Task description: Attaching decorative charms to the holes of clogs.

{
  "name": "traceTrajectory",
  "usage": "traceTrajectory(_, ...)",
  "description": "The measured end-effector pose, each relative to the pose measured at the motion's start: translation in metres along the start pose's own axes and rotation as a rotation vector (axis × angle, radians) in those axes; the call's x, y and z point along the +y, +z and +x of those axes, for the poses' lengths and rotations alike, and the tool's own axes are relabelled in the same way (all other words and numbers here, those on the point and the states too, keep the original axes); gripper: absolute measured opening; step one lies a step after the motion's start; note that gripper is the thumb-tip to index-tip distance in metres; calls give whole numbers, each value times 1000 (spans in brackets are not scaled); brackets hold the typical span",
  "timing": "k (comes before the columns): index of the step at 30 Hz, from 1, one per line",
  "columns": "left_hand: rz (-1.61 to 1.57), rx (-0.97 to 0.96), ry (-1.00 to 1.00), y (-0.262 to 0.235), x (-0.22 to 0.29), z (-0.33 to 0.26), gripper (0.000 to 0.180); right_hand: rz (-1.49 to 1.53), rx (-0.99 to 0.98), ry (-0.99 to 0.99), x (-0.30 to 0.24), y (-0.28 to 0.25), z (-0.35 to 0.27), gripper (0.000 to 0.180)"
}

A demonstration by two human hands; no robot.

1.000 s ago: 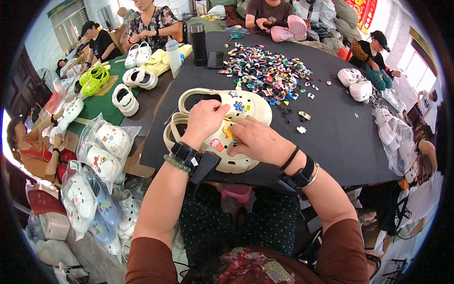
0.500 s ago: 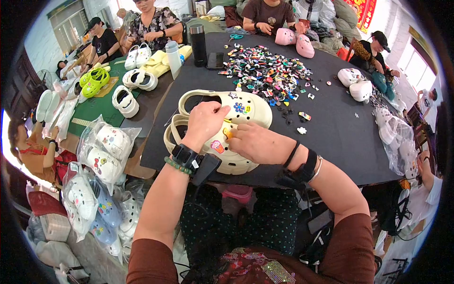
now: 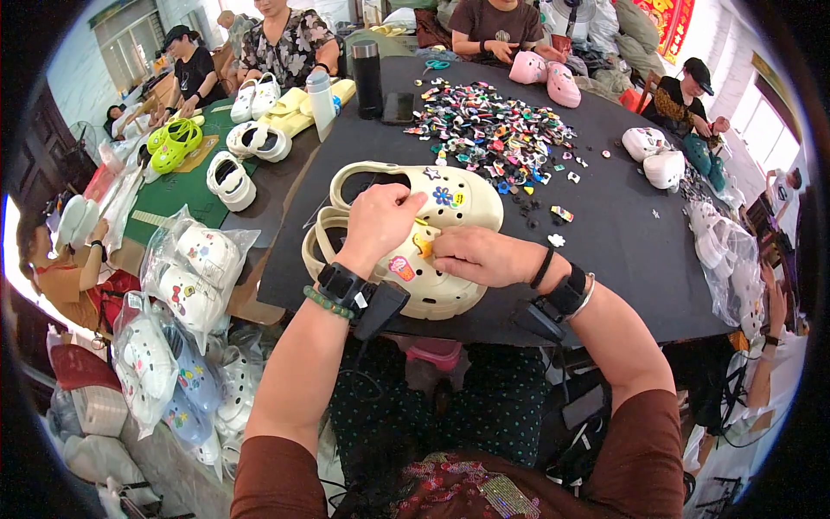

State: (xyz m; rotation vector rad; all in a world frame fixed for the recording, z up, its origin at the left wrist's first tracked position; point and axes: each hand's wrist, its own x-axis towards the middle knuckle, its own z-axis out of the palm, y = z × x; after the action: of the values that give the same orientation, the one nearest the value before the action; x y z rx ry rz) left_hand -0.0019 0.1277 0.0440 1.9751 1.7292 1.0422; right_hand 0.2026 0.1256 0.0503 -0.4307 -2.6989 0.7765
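Note:
Two cream clogs lie side by side on the black table in front of me. The nearer clog [image 3: 437,298] is between my hands. My left hand [image 3: 380,225] is closed around its upper near the foot opening. My right hand [image 3: 484,255] is curled over its toe, fingertips beside a yellow-orange charm [image 3: 423,246]; anything inside those fingers is hidden. A pink cupcake charm [image 3: 402,268] sits lower on the same clog. On the farther clog [image 3: 484,203] are a blue flower charm [image 3: 443,197], a star charm [image 3: 431,173] and a yellow one.
A large heap of mixed charms [image 3: 493,130] spreads beyond the clogs, with a white flower charm [image 3: 556,240] closer in. A black bottle [image 3: 367,80] and a phone [image 3: 399,108] stand and lie at the back left. Bagged clogs [image 3: 199,272] are at left; several co-workers surround the tables.
My right fingertips have drawn slightly right, uncovering more of the yellow-orange charm. My left hand keeps its grip on the clog. The whole view has shifted a little.

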Motion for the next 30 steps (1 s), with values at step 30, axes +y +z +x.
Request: traceTrajectory(30,-1,36,45,3,-3,-1,37,-589,-78,-136,-25,-3,8,15)
